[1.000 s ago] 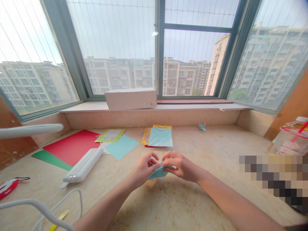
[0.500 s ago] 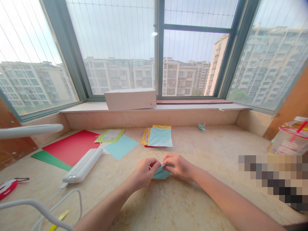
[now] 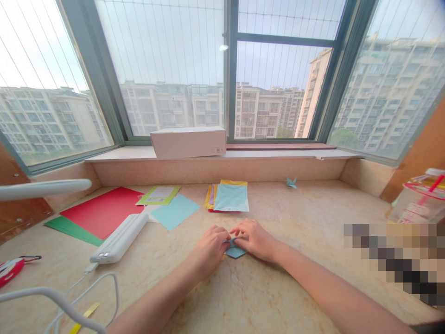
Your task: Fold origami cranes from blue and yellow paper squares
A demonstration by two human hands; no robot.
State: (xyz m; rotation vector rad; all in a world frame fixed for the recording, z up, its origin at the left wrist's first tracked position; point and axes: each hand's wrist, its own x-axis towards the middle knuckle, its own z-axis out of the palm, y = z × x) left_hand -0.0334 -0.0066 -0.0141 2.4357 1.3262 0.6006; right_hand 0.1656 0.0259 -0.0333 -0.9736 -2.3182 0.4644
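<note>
A small folded piece of light blue paper [image 3: 236,251] lies on the stone counter in front of me, pinched from both sides. My left hand [image 3: 214,243] is closed on its left edge, thumb and fingers together. On the opposite side my right hand [image 3: 253,239] grips the paper with thumb and curled fingers. The fingers cover its upper part, so the folds there are hidden. Just beyond my hands rests a stack of folded paper pieces with a light blue one [image 3: 232,197] on top. Farther right stands a small blue folded paper bird [image 3: 291,183].
To the left lie red sheets [image 3: 104,208], green sheets [image 3: 74,229], a blue sheet [image 3: 176,212] and a yellow-green packet [image 3: 158,195]. A white power bank [image 3: 120,238] with cables sits nearer. A white box [image 3: 189,143] is on the sill; a drink cup [image 3: 419,199] stands right.
The blue paper has turned and now lies flatter, its lower edge coming to a point. Both hands have shifted slightly up, with the right fingers lower over the paper.
</note>
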